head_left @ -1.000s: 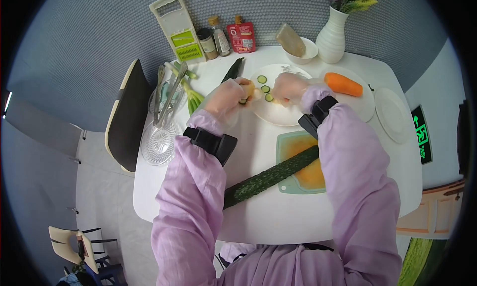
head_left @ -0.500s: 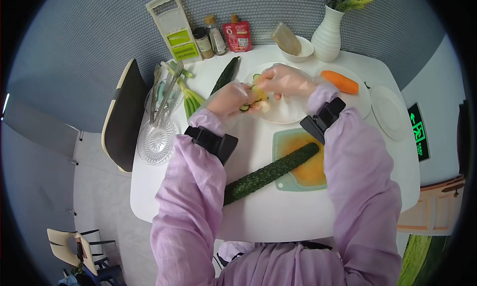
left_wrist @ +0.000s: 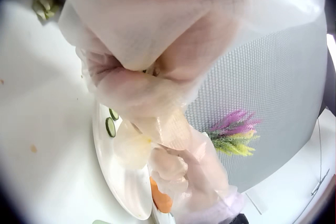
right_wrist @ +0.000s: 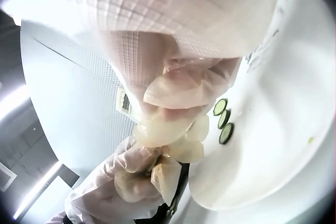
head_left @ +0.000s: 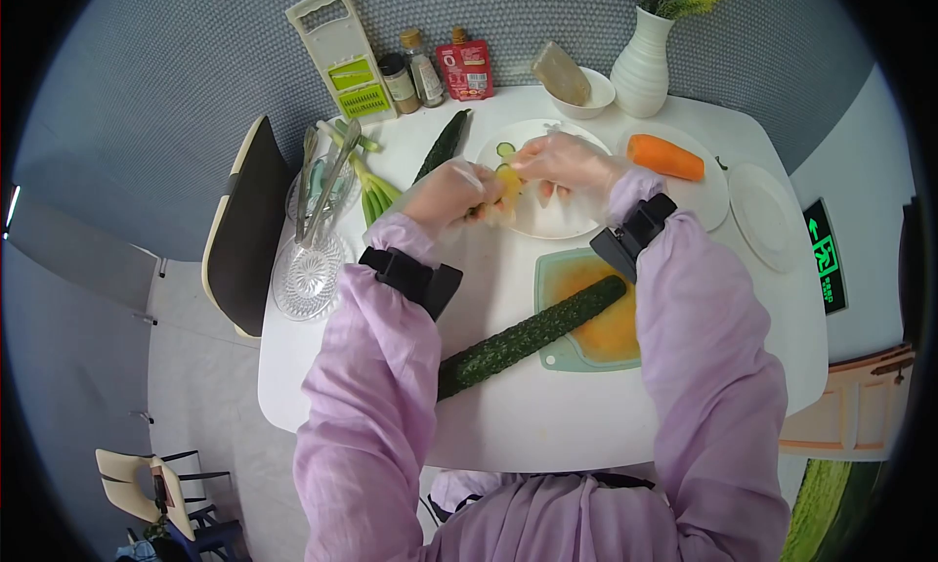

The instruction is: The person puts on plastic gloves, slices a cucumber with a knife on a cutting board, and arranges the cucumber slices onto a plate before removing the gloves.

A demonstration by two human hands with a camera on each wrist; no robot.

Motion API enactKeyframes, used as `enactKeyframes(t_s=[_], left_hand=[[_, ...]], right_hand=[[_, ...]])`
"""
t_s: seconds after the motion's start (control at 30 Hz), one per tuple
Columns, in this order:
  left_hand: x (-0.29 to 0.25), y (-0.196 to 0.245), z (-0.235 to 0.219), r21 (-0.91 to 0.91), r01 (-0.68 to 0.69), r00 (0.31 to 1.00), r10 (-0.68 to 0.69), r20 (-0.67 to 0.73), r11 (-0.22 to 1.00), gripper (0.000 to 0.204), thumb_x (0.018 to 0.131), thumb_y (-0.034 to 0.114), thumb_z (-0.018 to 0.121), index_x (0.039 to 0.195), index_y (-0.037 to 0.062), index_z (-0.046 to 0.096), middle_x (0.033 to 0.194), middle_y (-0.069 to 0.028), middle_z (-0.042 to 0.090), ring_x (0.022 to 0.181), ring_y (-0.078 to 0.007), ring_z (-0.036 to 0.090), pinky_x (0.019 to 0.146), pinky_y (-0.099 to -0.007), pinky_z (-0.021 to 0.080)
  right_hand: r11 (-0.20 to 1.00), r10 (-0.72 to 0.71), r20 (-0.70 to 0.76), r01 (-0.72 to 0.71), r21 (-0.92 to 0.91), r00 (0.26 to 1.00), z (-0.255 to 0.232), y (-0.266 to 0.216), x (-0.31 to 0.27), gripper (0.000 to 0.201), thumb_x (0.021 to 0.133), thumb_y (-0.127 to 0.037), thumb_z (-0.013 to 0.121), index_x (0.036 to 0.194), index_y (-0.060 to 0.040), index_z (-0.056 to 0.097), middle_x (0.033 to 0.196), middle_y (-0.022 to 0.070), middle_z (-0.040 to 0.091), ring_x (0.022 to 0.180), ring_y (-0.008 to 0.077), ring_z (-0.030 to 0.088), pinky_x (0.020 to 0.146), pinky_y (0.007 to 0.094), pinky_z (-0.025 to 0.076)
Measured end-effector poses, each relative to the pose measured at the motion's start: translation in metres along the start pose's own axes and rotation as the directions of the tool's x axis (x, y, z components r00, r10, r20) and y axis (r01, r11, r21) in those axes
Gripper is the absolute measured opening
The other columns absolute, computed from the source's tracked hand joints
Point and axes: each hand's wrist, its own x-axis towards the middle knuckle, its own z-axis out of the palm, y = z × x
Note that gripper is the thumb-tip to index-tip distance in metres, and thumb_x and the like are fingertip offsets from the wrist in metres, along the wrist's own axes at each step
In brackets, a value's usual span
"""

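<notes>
Both hands wear clear plastic gloves and meet over the left part of a white plate (head_left: 552, 220). My left hand (head_left: 451, 196) has its fingers curled around thin pale yellow slices (head_left: 508, 183). Fingertips of my right hand (head_left: 567, 163) pinch at the same slices from the other side. In the right wrist view the pale slices (right_wrist: 188, 148) overlap one another between the two hands; their kind cannot be told. Cucumber slices (right_wrist: 226, 133) lie in a short row on the plate. Part of what the left hand holds is hidden by its fingers.
A long cucumber (head_left: 532, 337) lies partly across a green-edged cutting board (head_left: 557, 357). A darker cucumber (head_left: 445, 144) and spring onions (head_left: 374, 193) lie left. A peeled carrot (head_left: 666, 157) is on another plate. Tongs (head_left: 337, 181), a grater (head_left: 347, 64) and seasoning bottles (head_left: 399, 78) stand around.
The right hand has lifted from the plate and come to the left hand's fingertips, where it now pinches the pale slices. Both forearms stay nearly in place; the head view has shifted slightly.
</notes>
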Motion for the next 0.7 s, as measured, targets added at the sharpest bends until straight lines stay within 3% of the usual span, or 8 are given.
enactKeyframes(t_s=[0.1, 0.23, 0.3, 0.37, 0.4, 0.47, 0.57, 0.7], left_hand=[[-0.003, 0.004, 0.003, 0.034, -0.028, 0.999, 0.027, 0.036, 0.999, 0.019, 0.083, 0.015, 0.061, 0.083, -0.0031, 0.065, 0.067, -0.0018, 0.057, 0.053, -0.0062, 0.046, 0.049, -0.0213, 0.036], [0.0, -0.001, -0.007, 0.071, -0.119, 0.99, 0.113, 0.085, 0.99, 0.019, 0.084, 0.016, 0.058, 0.082, -0.0018, 0.065, 0.066, -0.0013, 0.056, 0.053, -0.0066, 0.046, 0.05, -0.0212, 0.036], [0.005, -0.007, -0.014, 0.081, -0.138, 0.987, 0.13, 0.096, 0.987, 0.019, 0.085, 0.016, 0.057, 0.082, -0.0019, 0.065, 0.066, -0.0012, 0.056, 0.054, -0.0069, 0.047, 0.051, -0.0211, 0.037], [0.006, -0.008, -0.017, 0.026, -0.012, 0.999, 0.011, 0.04, 1.0, 0.021, 0.085, 0.017, 0.056, 0.088, -0.0023, 0.064, 0.07, -0.0008, 0.057, 0.057, -0.0074, 0.048, 0.053, -0.0205, 0.038], [0.004, -0.009, -0.016, 0.025, -0.011, 0.999, 0.01, 0.04, 1.0, 0.021, 0.085, 0.017, 0.056, 0.088, -0.0023, 0.064, 0.07, -0.0008, 0.057, 0.057, -0.0074, 0.048, 0.053, -0.0205, 0.038], [-0.008, 0.003, -0.009, -0.209, -0.024, 0.998, 0.034, 0.044, 0.978, 0.02, 0.086, 0.013, 0.056, 0.095, -0.0031, 0.063, 0.076, -0.0013, 0.059, 0.059, -0.0074, 0.049, 0.056, -0.0196, 0.04], [-0.003, -0.011, -0.008, -0.308, -0.093, 0.994, 0.108, 0.032, 0.947, 0.019, 0.089, 0.009, 0.054, 0.1, -0.0045, 0.061, 0.082, -0.0029, 0.061, 0.059, -0.0071, 0.051, 0.057, -0.0188, 0.042], [-0.009, -0.008, -0.013, -0.28, -0.048, 0.995, 0.069, 0.068, 0.959, 0.017, 0.09, 0.006, 0.053, 0.099, -0.0052, 0.061, 0.082, -0.0044, 0.063, 0.059, -0.0068, 0.054, 0.058, -0.0181, 0.044]], right_hand=[[0.995, 0.033, 0.062, -0.027, -0.097, 0.998, 0.001, -0.006, 0.001, 0.025, 0.078, -0.026, 0.063, 0.087, -0.0029, 0.064, 0.072, 0.0018, 0.06, 0.059, 0.0108, 0.054, 0.051, 0.0268, 0.043], [0.995, 0.002, 0.023, 0.001, -0.096, 1.0, -0.008, 0.004, 0.005, 0.024, 0.077, -0.025, 0.063, 0.085, -0.0029, 0.065, 0.069, 0.0024, 0.061, 0.057, 0.0112, 0.054, 0.051, 0.0276, 0.043], [0.982, 0.085, 0.086, -0.069, -0.173, 0.993, -0.013, 0.001, 0.001, 0.02, 0.079, -0.021, 0.064, 0.085, -0.0016, 0.065, 0.068, 0.0023, 0.061, 0.058, 0.0083, 0.055, 0.052, 0.0238, 0.041], [0.959, 0.111, 0.069, -0.089, -0.27, 0.991, -0.006, 0.004, 0.002, 0.018, 0.078, -0.019, 0.065, 0.081, -0.0013, 0.065, 0.067, 0.0035, 0.062, 0.057, 0.0093, 0.055, 0.051, 0.0251, 0.042], [0.926, 0.135, 0.048, -0.109, -0.363, 0.99, -0.003, 0.006, 0.004, 0.016, 0.078, -0.017, 0.066, 0.077, -0.001, 0.065, 0.066, 0.0047, 0.062, 0.055, 0.0104, 0.056, 0.05, 0.0265, 0.043], [0.903, 0.137, 0.043, -0.107, -0.416, 0.99, 0.003, 0.011, 0.009, 0.015, 0.077, -0.016, 0.067, 0.074, -0.0006, 0.065, 0.064, 0.0058, 0.062, 0.054, 0.0117, 0.056, 0.049, 0.0278, 0.044], [0.84, 0.136, 0.006, -0.112, -0.531, 0.991, 0.01, 0.022, 0.018, 0.019, 0.078, -0.016, 0.066, 0.07, 0.0005, 0.064, 0.06, 0.0074, 0.061, 0.05, 0.0138, 0.056, 0.048, 0.0298, 0.045], [0.788, 0.102, 0.01, -0.075, -0.611, 0.995, 0.004, 0.024, 0.021, 0.029, 0.081, -0.025, 0.062, 0.068, 0.0014, 0.062, 0.058, 0.0076, 0.06, 0.049, 0.0143, 0.056, 0.048, 0.0304, 0.045]])
